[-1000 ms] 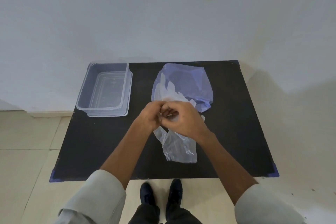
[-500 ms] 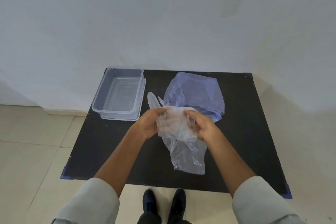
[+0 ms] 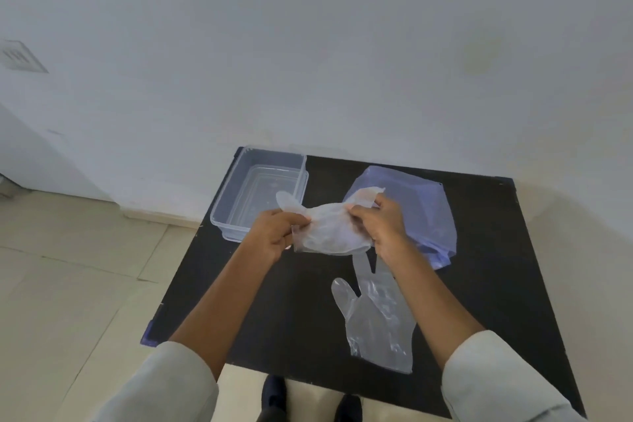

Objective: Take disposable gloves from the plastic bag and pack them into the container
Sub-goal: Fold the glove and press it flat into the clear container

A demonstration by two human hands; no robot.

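Since before, both hands (image 3: 274, 233) (image 3: 380, 223) stretched one glove (image 3: 329, 229) sideways, pinched shut; container (image 3: 226, 195) probably nearer the left, frame-left.

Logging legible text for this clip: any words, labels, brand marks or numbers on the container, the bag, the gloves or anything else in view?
None can be read.
Container: clear plastic, no label visible.
Plastic bag: plain bluish film, no print visible.
Held glove and glove on the table: no markings visible.
Wall vent: only slots, no lettering.
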